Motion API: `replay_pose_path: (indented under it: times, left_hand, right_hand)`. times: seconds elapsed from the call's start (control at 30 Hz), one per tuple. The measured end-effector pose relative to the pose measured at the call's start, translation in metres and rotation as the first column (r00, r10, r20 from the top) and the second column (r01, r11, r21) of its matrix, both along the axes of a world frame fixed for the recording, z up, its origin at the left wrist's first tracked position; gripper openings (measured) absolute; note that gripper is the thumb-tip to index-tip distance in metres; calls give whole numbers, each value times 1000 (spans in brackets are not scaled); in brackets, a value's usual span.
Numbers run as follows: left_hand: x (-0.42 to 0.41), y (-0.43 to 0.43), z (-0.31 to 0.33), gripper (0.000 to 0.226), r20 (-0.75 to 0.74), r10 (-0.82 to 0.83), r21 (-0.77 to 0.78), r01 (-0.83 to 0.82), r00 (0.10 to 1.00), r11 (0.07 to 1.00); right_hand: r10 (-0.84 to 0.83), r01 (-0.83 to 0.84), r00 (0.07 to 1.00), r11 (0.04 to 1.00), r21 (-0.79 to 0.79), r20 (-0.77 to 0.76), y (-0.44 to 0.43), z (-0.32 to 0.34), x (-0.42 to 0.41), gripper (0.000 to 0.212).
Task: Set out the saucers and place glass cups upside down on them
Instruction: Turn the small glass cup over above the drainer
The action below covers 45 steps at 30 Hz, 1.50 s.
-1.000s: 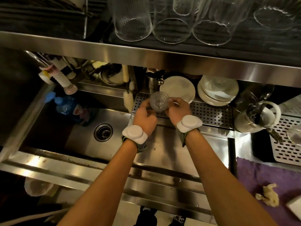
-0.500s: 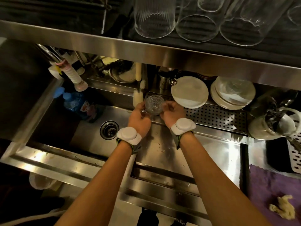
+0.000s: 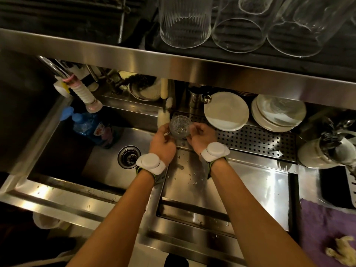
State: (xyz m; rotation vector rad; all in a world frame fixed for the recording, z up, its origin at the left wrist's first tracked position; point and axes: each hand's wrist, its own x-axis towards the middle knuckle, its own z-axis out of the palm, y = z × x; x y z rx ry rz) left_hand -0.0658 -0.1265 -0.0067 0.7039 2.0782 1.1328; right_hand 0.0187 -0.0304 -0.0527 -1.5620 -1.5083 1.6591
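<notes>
A small ribbed glass cup [image 3: 180, 125] is held between both hands above the left end of the perforated drain tray [image 3: 254, 140]. My left hand [image 3: 162, 142] grips its left side and my right hand [image 3: 200, 138] its right side. A white saucer [image 3: 226, 111] leans at the back of the tray. To its right stands a stack of white saucers [image 3: 278, 112] with something clear and glassy on top.
The sink basin [image 3: 107, 164] with its drain [image 3: 129, 157] lies to the left, a blue soap bottle [image 3: 92, 128] and a bottle brush [image 3: 163, 114] at its back. Tall glasses [image 3: 185, 22] stand on the steel shelf above. A pitcher [image 3: 323, 149] and purple cloth [image 3: 323, 228] sit right.
The hands and cup have stayed together at the tray's left end. The view has shifted so the scene sits further right and lower in the frame.
</notes>
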Motion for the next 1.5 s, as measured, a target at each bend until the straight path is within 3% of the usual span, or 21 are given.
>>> replay_pose_path:
  times: [0.1,0.23,0.4,0.67,0.77,0.87,0.93,1.0,1.27,1.5]
  left_hand:
    - [-3,0,-2,50,-15,10,4,-10,1000,1000]
    - [-4,-1,-3,49,-8,23,4,-23,1000,1000]
    - [-5,-2,-5,47,1,28,-18,-28,1000,999]
    - [-4,-1,9,52,29,36,-86,-33,999,996]
    - [-1,-3,17,55,20,79,-102,-76,997,992]
    - [2,-1,26,52,-33,123,-61,-124,992,990]
    - [7,3,34,48,-76,124,-39,-128,989,991]
    - [15,9,39,44,-103,111,-17,-114,988,993]
    - [49,36,37,30,-124,30,66,-22,992,998]
    - [61,75,18,34,-163,-132,-89,119,978,989]
  right_hand:
    - [17,-17,1000,1000,8,2,0,0,-2,32]
    - [36,-36,999,999,21,-12,0,1,-2,13]
    - [46,-45,998,998,48,-32,-3,-1,-1,31]
    - [57,-57,997,998,19,-43,-2,3,4,34]
    - [41,-39,998,999,34,-48,-2,7,10,29]
    - [34,-30,998,997,64,-50,2,14,21,12]
    - [13,-10,999,998,67,-47,7,20,30,18]
    - [-24,26,998,999,42,-53,13,27,43,24]
    - [-211,211,977,976,50,-15,44,33,86,13]
    - [-200,193,974,978,77,106,77,26,116,15]
